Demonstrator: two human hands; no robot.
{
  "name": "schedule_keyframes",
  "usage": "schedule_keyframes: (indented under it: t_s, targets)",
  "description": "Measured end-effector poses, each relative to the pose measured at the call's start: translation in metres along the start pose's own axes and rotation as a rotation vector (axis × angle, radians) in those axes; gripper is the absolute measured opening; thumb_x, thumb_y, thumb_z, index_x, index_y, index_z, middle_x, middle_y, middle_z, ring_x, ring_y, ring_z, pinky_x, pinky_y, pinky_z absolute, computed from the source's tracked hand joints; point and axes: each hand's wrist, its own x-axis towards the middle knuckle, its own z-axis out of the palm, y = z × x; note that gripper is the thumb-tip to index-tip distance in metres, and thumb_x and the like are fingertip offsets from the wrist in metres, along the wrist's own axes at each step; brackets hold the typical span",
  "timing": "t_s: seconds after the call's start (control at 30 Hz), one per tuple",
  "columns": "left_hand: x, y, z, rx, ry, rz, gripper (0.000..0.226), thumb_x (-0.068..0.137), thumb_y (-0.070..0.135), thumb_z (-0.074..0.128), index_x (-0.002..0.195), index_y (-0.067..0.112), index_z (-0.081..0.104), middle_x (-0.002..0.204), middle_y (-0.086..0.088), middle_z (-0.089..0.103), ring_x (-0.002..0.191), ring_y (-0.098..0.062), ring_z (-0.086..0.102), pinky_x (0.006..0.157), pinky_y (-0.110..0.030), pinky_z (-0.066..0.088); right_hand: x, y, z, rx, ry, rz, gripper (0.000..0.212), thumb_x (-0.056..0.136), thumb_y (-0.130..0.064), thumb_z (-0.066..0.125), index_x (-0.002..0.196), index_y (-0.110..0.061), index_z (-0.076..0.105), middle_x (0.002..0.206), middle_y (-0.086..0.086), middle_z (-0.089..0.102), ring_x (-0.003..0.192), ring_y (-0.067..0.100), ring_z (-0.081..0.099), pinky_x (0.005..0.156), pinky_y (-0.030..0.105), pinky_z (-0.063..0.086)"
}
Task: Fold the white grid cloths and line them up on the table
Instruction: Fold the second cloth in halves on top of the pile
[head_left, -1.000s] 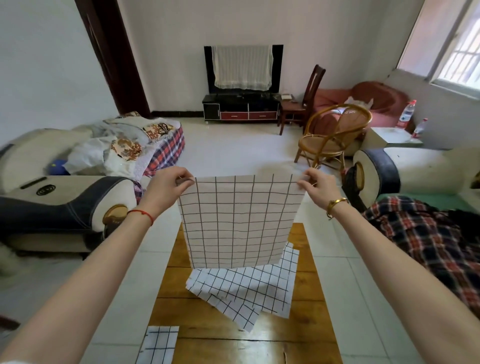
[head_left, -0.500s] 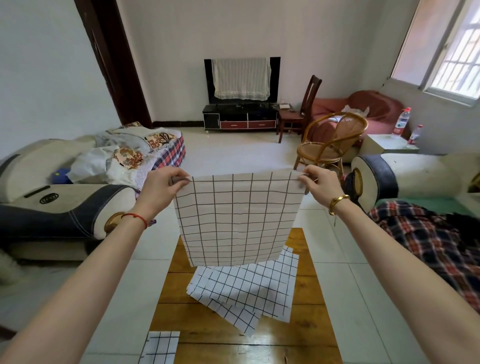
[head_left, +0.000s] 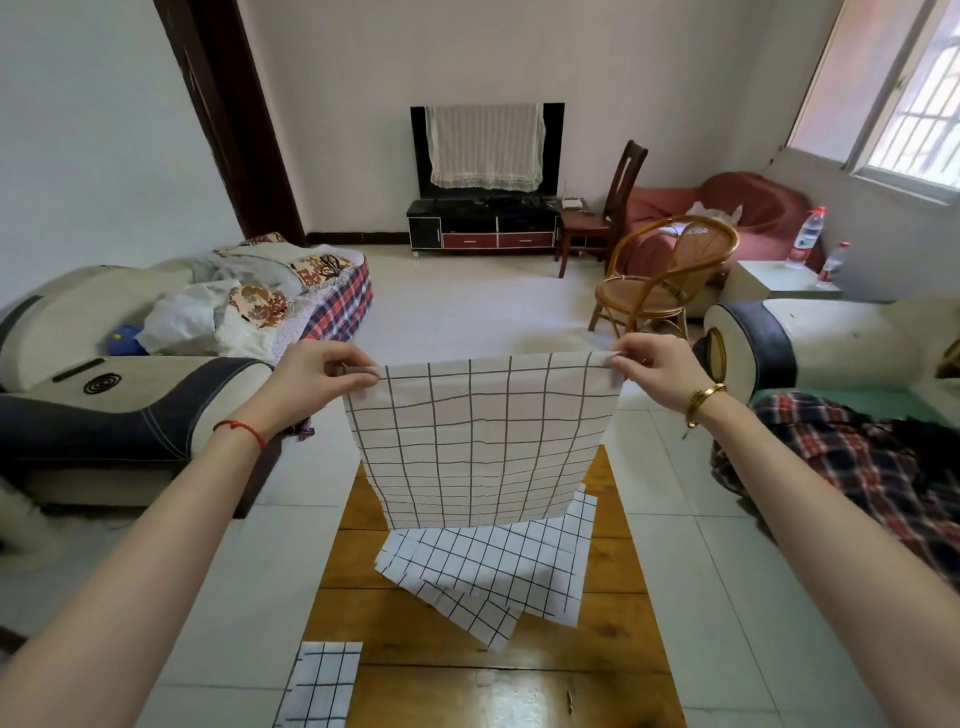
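A folded grid cloth (head_left: 319, 686) lies flat at the near left corner of the wooden table (head_left: 613, 639), its left side hanging past the table's left edge. Up and to the left of it, the left arm reaches forward with a red string bracelet (head_left: 241, 430) around the wrist. The left hand (head_left: 317, 376) is pinched shut on the top left corner of a held grid cloth (head_left: 480, 441), thumb and fingertips pressing the hem together. This white cloth with dark grid lines hangs in the air between the two hands, stretched taut along its top edge and falling straight down, its lower edge hovering above the far half of the table without touching it. Directly below and slightly nearer lies a loose pile of unfolded grid cloths (head_left: 493, 571), overlapping one another at skewed angles across the middle of the table, one corner pointing toward the near edge; the pile sits well apart from the folded cloth. At the right, the right hand (head_left: 657, 369) is clamped on the cloth's top right corner in the same pinch, level with the left hand. A gold bangle (head_left: 701, 397) circles the right wrist. The hands are spread the full width of the cloth.
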Motion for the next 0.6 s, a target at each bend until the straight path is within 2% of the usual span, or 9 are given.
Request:
schedule_keyframes:
  t_s: [0.1,0.2,0.23,0.3,0.33,0.37,0.43,0.47,0.6]
  targets:
    - [-0.003,-0.001,-0.002,-0.058,-0.047,-0.04,0.016,0.079,0.015,0.075,0.095,0.014,0.074,0.084,0.01,0.073,0.08,-0.005,0.068,0.072,-0.015,0.054,-0.004,-0.004,-0.002,0.041,-0.049,0.0,0.008,0.09,-0.016,0.062,0.085,-0.017,0.067,0.072,-0.003,0.066,0.069,0.009,0.062,0.068,0.025,0.049]
    - [-0.005,-0.004,-0.002,-0.059,-0.072,-0.077,0.014,0.079,0.015,0.075,0.094,0.016,0.074,0.084,0.012,0.072,0.077,-0.002,0.067,0.068,-0.017,0.053,-0.002,0.003,0.002,0.099,-0.109,0.04,0.01,0.09,-0.02,0.062,0.088,-0.014,0.07,0.075,-0.001,0.067,0.073,0.013,0.065,0.073,0.028,0.053]
    - [-0.005,-0.008,-0.002,-0.058,-0.08,-0.101,0.013,0.079,0.017,0.075,0.092,0.018,0.074,0.084,0.012,0.072,0.077,-0.004,0.067,0.068,-0.022,0.054,0.0,0.005,0.004,0.122,-0.126,0.055,0.013,0.09,-0.022,0.062,0.09,-0.012,0.07,0.076,0.001,0.069,0.075,0.016,0.066,0.076,0.031,0.055]
    - [-0.005,-0.016,-0.002,-0.061,-0.095,-0.138,0.012,0.079,0.023,0.076,0.091,0.022,0.075,0.084,0.007,0.072,0.081,-0.015,0.069,0.071,-0.042,0.058,0.003,0.01,0.012,0.154,-0.141,0.08,0.016,0.089,-0.023,0.062,0.093,-0.009,0.07,0.079,0.004,0.07,0.078,0.019,0.067,0.078,0.034,0.056]
    - [-0.005,-0.021,-0.001,-0.059,-0.092,-0.147,0.013,0.078,0.024,0.077,0.091,0.023,0.075,0.084,0.005,0.073,0.083,-0.021,0.069,0.073,-0.045,0.057,0.004,0.012,0.017,0.162,-0.144,0.089,0.016,0.089,-0.022,0.062,0.093,-0.009,0.07,0.079,0.005,0.07,0.078,0.02,0.067,0.079,0.035,0.056]
    - [-0.004,-0.025,0.001,-0.055,-0.082,-0.145,0.012,0.078,0.023,0.077,0.09,0.023,0.075,0.083,0.003,0.073,0.083,-0.019,0.069,0.072,-0.037,0.058,0.006,0.013,0.022,0.169,-0.149,0.1,0.016,0.089,-0.021,0.062,0.093,-0.008,0.07,0.08,0.005,0.07,0.078,0.02,0.068,0.079,0.036,0.056]
    - [-0.002,-0.033,0.008,-0.029,-0.059,-0.127,0.011,0.08,0.019,0.076,0.09,0.02,0.074,0.083,0.003,0.071,0.076,-0.002,0.066,0.066,-0.013,0.051,0.01,0.02,0.035,0.182,-0.155,0.133,0.014,0.089,-0.021,0.063,0.091,-0.01,0.07,0.08,0.006,0.07,0.077,0.02,0.068,0.079,0.04,0.057]
    - [0.0,-0.037,0.012,-0.025,-0.053,-0.133,0.011,0.081,0.017,0.075,0.092,0.018,0.073,0.084,0.003,0.07,0.073,0.004,0.063,0.065,-0.009,0.047,0.013,0.024,0.042,0.182,-0.156,0.149,0.013,0.088,-0.023,0.064,0.089,-0.013,0.07,0.079,0.004,0.071,0.077,0.019,0.068,0.079,0.041,0.057]
    - [0.013,-0.069,0.026,-0.028,-0.05,-0.18,0.011,0.083,0.018,0.073,0.094,0.019,0.073,0.089,0.005,0.071,0.082,-0.001,0.063,0.074,-0.013,0.046,0.023,0.041,0.075,0.161,-0.145,0.208,0.011,0.087,-0.031,0.064,0.084,-0.023,0.071,0.079,-0.003,0.07,0.078,0.015,0.067,0.077,0.037,0.056]
